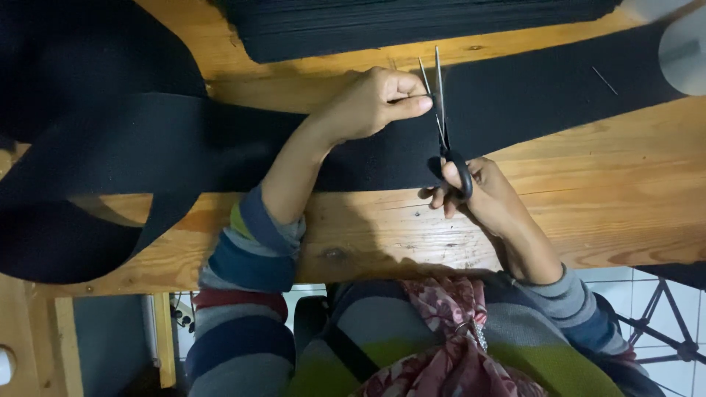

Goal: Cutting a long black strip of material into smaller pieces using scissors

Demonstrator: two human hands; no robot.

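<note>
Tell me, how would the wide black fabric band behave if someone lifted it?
The black fabric band is probably floppy: at the left it loops and hangs over the wooden table edge. It seems light, since the left hand pins it with fingertips alone.

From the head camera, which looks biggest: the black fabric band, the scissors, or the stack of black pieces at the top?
1. black fabric band
2. stack of black pieces, partly cut off by the frame
3. scissors

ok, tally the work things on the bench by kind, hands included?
Hands: 2 (left hand pinching the strip, right hand in the scissor handles)
Scissors: 1, blades open
Long black fabric strip: 1
Stack of black fabric: 1
Wooden bench: 1
Total: 6
</note>
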